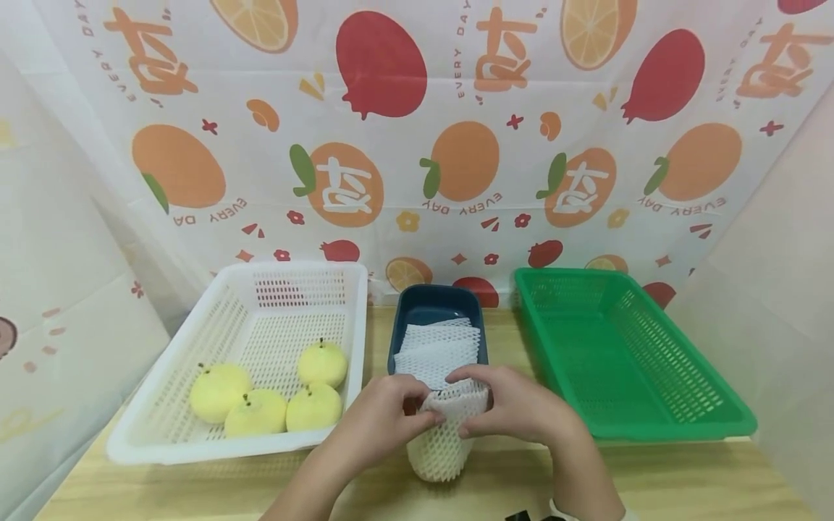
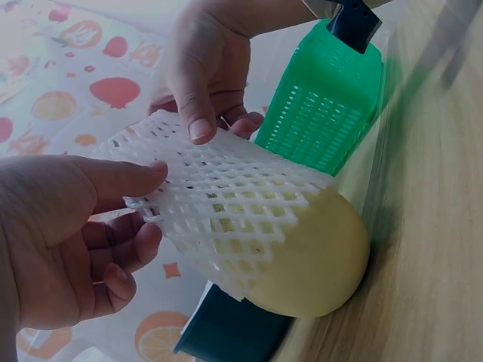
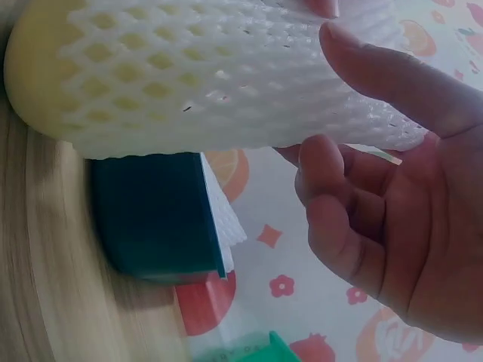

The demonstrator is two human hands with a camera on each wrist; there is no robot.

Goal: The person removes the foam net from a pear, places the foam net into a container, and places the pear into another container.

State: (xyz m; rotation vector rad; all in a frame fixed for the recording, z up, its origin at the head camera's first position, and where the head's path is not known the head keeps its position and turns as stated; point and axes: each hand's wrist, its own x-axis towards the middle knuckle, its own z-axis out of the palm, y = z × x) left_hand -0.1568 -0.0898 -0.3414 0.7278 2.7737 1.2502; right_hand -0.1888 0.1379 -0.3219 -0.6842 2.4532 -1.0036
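Note:
A white foam net sleeve (image 1: 443, 441) is stretched over a pale yellow pear (image 2: 324, 260), whose rounded bottom shows bare at the table in both wrist views. My left hand (image 1: 391, 412) pinches the sleeve's upper rim between thumb and fingers. On the other side, my right hand (image 1: 517, 407) holds the same rim, thumb on the near face and fingers behind. The sleeve's top part rises loose above the fruit. Just behind my hands, more flat foam nets (image 1: 443, 354) lie in a dark blue tray (image 1: 409, 307).
On the left, a white plastic basket (image 1: 156, 376) contains several yellow pears (image 1: 257, 412). A green plastic basket (image 1: 625, 362) stands at the right on the wooden table (image 1: 704, 485). Fruit-printed cloth (image 1: 417, 239) hangs behind everything.

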